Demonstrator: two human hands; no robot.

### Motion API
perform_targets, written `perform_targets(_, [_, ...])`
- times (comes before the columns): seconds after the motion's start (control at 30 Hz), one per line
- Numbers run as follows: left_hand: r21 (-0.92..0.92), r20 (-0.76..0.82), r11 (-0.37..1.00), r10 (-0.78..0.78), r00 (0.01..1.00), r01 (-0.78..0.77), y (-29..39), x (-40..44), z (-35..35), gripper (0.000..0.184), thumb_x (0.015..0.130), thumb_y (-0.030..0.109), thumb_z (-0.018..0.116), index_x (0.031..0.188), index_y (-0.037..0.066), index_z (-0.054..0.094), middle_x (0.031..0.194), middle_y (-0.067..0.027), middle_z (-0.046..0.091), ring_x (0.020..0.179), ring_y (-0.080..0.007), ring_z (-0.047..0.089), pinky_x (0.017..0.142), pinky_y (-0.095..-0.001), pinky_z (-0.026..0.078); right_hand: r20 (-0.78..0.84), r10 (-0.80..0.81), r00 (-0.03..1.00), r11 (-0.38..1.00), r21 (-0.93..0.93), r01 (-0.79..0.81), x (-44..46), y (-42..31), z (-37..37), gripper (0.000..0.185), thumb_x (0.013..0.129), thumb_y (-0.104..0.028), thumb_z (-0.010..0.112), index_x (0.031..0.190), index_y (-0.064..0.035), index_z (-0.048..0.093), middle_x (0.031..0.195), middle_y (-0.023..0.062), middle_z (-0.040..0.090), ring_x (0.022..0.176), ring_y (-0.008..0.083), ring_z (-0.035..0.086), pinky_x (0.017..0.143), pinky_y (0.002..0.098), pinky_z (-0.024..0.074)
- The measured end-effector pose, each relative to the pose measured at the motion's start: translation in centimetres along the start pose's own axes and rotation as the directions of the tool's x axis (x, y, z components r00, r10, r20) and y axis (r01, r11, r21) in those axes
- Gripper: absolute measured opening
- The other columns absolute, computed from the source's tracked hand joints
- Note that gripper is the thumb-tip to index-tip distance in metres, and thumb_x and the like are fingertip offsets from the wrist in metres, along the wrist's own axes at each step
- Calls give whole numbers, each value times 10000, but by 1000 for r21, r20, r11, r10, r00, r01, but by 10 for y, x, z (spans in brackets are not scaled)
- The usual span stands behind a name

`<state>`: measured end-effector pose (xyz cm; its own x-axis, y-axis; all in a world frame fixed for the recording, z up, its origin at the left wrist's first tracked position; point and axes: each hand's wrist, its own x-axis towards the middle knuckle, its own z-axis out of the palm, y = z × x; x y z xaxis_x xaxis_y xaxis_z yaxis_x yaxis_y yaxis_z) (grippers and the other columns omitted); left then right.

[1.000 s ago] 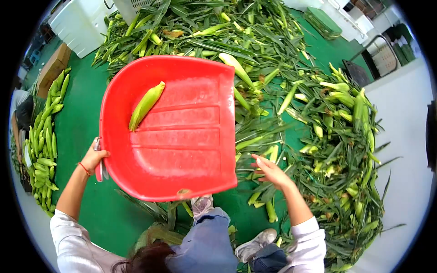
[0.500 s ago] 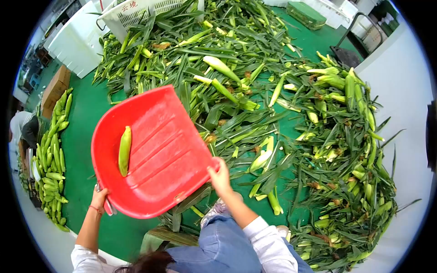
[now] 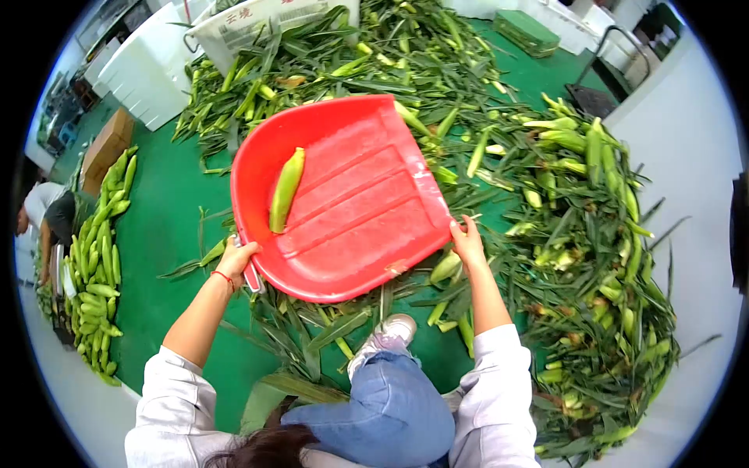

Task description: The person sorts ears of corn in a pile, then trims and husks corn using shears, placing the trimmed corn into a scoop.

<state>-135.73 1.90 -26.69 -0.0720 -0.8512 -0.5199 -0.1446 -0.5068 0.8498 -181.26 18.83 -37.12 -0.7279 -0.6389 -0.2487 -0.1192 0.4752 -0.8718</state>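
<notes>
A wide red plastic scoop (image 3: 351,234) is held up in front of me, above the leaves on the floor. One green ear of corn in its husk (image 3: 287,189) lies inside, near the curved left wall. My left hand (image 3: 234,260) is closed on the scoop's lower left rim. A narrow pale and red piece shows beneath that hand; I cannot make out what it is. My right hand (image 3: 468,242) grips the scoop's right corner, thumb over the edge and fingers partly hidden.
Heaped corn leaves and stalks (image 3: 593,312) curve along the right and back. Unhusked corn ears (image 3: 97,273) are piled at the left, with a person (image 3: 47,210) bending beside them. White crates (image 3: 234,35), a cardboard box (image 3: 108,152) and a hand trolley (image 3: 597,97) stand farther back.
Both hands have moved the scoop to the right and farther away from me. The ear of corn has travelled along inside it. My legs and shoe show more now.
</notes>
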Motion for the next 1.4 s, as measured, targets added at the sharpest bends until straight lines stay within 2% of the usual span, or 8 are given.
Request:
perform_targets(0.2, [250,103,946,185,977,-205,28,33,-59,232,737,103,584,957,31,583,807,-57,620,675,-171,589,641,-310,501,314,-171,934,876,-385,290,-141,-102,-217,448,900,-315,565,1258,-52,510,1163,153,595,1052,245,583,870,351,465])
perform_targets(0.4, [447,16,854,291,957,-267,29,117,-123,301,726,77,587,1014,23,521,832,-51,575,665,-163,562,639,-303,494,-307,-8,952,893,-431,-131,-308,63,-386,402,901,-298,565,1210,-42,533,1075,122,629,932,205,628,764,311,500])
perform_targets(0.53, [193,-139,879,465,874,-436,-42,65,-108,304,752,122,665,1013,25,541,847,-28,579,692,-135,540,645,-280,468,-495,475,727,879,238,-413,-406,146,-334,308,892,-302,581,1139,-119,569,990,54,611,761,141,604,607,289,484])
perform_targets(0.8, [71,-268,971,239,933,-229,-93,69,-168,322,775,59,614,1069,-41,529,1017,-129,601,806,-226,614,697,-379,534,-91,553,828,619,710,-336,-517,324,-190,332,879,-281,600,1128,-63,588,940,99,662,845,179,616,773,296,487])
perform_targets(1.0, [459,-172,846,384,907,-271,-24,117,-136,246,836,225,631,752,24,517,663,-8,526,513,-127,467,462,-344,368,-409,428,806,893,56,-446,-497,315,-177,287,861,-260,606,1067,-60,625,932,125,673,854,214,640,775,301,489])
perform_targets(1.17, [389,72,799,469,880,-458,-50,81,-171,368,868,180,577,1143,-45,484,1054,-113,588,885,-217,598,730,-341,499,-925,68,373,866,-131,-483,-505,260,-234,201,848,-180,579,979,-47,652,850,132,651,748,250,622,719,337,489])
perform_targets(1.27, [480,79,804,359,930,-351,-56,73,-182,387,873,150,546,1194,-44,451,1090,-125,582,916,-229,589,781,-347,494,-991,113,-71,845,134,-517,-526,313,-285,234,847,-159,547,1002,-2,624,931,150,643,843,264,610,768,367,472])
perform_targets(1.4, [561,-61,815,220,974,-149,-35,77,-170,393,862,151,538,1197,-34,446,1107,-128,574,890,-223,588,746,-339,494,-810,569,-145,656,553,-514,-514,353,-321,373,840,-215,611,1104,43,562,1024,153,626,892,257,594,800,361,469])
